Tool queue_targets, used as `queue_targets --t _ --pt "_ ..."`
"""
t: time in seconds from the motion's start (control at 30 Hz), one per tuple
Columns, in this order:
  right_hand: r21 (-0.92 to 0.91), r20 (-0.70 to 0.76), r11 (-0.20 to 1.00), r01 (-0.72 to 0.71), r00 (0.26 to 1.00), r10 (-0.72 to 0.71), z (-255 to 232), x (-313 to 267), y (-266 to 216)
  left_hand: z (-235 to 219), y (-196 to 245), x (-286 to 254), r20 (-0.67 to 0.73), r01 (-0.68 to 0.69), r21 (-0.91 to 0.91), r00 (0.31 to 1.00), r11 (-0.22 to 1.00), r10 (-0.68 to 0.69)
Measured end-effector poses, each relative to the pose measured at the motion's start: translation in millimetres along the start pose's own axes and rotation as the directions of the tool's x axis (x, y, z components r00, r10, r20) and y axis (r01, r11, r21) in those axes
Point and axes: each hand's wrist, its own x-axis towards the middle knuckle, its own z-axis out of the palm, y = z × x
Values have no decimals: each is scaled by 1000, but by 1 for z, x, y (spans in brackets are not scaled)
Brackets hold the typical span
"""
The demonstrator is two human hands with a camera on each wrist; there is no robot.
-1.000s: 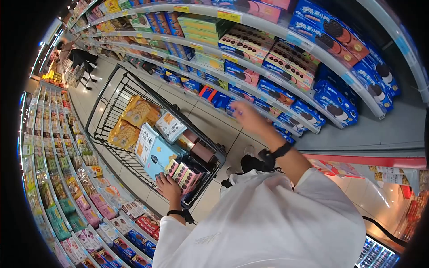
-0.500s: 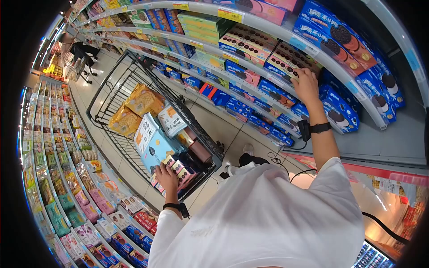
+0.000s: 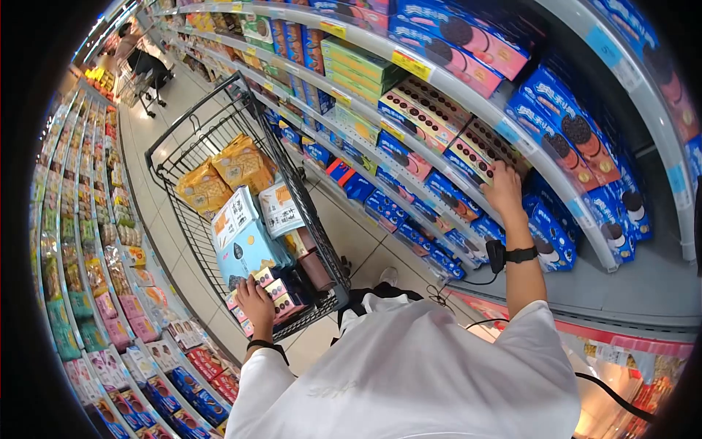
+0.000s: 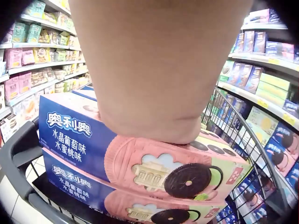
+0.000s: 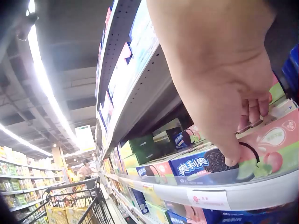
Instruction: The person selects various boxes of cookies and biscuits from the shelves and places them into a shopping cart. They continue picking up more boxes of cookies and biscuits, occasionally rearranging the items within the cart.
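My right hand [image 3: 503, 192] reaches into a shelf row of cookie boxes [image 3: 468, 162]. In the right wrist view its thumb presses the front of a blue and pink cookie box [image 5: 194, 164], with the other fingers bent over the top behind it. Inside the shopping cart [image 3: 322, 233], my left hand [image 3: 255, 306] rests on stacked cookie boxes [image 3: 285, 306]. The left wrist view shows two blue and pink boxes [image 4: 84, 133] one above the other under that wrist; its fingers are hidden there.
Light blue packages [image 3: 252, 256] and yellow bags [image 3: 245, 162] fill more of the cart. A shelf lip [image 5: 252, 191] runs before the right hand, with another shelf above. Opposite stand more stocked shelves [image 3: 102, 241]. Another person [image 3: 139, 58] with a cart is farther down the aisle.
My right hand has gone from above the aisle floor to the shelf's cookie boxes and now grips one. The left hand stays on the cart's boxes. The head view has shifted.
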Motion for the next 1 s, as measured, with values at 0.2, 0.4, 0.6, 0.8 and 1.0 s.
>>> queue_targets --t 0.2,0.4,0.6,0.8,1.0 --pt "-4 158 997 -81 984 80 -6 13 7 -3 0 3 -1 13 -48 1000 999 -13" --pt "-128 68 992 -10 998 19 -23 17 7 3 -6 5 -40 -27 -37 999 999 26" --pt "590 364 807 -18 898 -246 -20 -62 -104 -2 -7 17 -32 -7 -114 999 993 3" --pt "585 638 811 -23 630 -442 58 -158 -273 -1 -9 36 118 -67 -110 990 992 80" --pt "293 596 942 165 739 -315 142 -199 -349 4 -9 38 74 -145 -173 984 974 160"
